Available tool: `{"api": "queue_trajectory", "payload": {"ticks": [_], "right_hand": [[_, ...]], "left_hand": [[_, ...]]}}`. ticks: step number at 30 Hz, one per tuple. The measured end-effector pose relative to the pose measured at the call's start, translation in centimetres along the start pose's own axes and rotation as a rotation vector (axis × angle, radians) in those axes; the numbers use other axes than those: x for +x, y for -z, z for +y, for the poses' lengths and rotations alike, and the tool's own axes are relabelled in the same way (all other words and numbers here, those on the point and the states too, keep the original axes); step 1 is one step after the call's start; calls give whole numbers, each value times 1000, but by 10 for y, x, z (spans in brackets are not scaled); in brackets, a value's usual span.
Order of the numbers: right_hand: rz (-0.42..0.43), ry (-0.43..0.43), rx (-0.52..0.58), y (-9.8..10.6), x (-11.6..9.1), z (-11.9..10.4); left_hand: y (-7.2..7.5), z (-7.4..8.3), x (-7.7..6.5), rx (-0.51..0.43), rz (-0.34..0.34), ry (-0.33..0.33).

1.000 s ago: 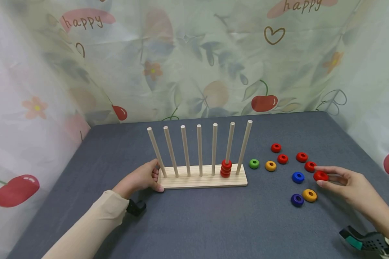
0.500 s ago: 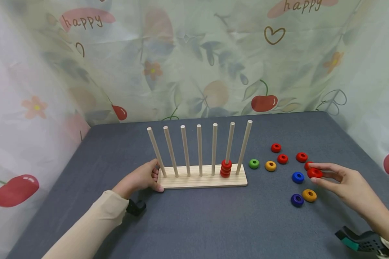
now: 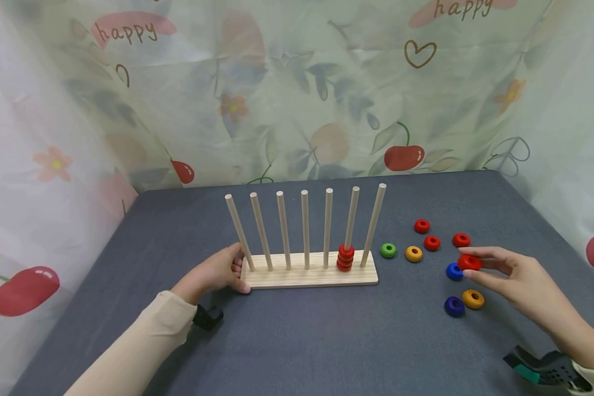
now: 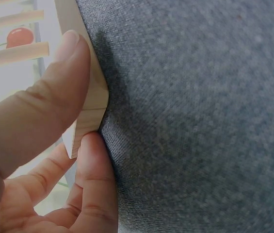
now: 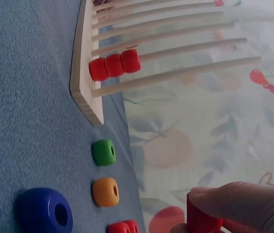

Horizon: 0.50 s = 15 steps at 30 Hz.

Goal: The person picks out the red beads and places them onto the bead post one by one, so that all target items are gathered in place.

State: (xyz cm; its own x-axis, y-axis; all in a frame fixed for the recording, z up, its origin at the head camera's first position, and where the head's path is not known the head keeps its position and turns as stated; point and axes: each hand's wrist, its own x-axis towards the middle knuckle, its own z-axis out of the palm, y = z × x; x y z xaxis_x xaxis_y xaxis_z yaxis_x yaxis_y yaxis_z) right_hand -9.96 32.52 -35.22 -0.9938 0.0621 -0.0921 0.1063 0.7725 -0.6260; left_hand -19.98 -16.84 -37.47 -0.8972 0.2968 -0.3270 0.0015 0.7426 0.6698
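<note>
Head: left fingers grip rack; right fingers pinch red bead.

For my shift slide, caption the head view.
Left hand grips the rack while the right hand pinches a red ring; three red rings sit on one peg.

Rack on table, loose rings to its right

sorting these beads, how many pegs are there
7 pegs in one row along the base: the leftmost by the left hand, the next four bare, the sixth through three red beads, the seventh at the right end. None looks hidden.
</note>
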Motion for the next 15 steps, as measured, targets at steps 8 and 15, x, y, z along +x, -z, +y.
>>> {"api": "queue_trajectory", "payload": {"ticks": [8,15], "right_hand": [[23,37,27,-2,-1,-10],[46,66,43,-2,-4,-20]], "left_hand": [[0,-1,0,-3,1,-3],[0,-2,1,12,0,-10]]}}
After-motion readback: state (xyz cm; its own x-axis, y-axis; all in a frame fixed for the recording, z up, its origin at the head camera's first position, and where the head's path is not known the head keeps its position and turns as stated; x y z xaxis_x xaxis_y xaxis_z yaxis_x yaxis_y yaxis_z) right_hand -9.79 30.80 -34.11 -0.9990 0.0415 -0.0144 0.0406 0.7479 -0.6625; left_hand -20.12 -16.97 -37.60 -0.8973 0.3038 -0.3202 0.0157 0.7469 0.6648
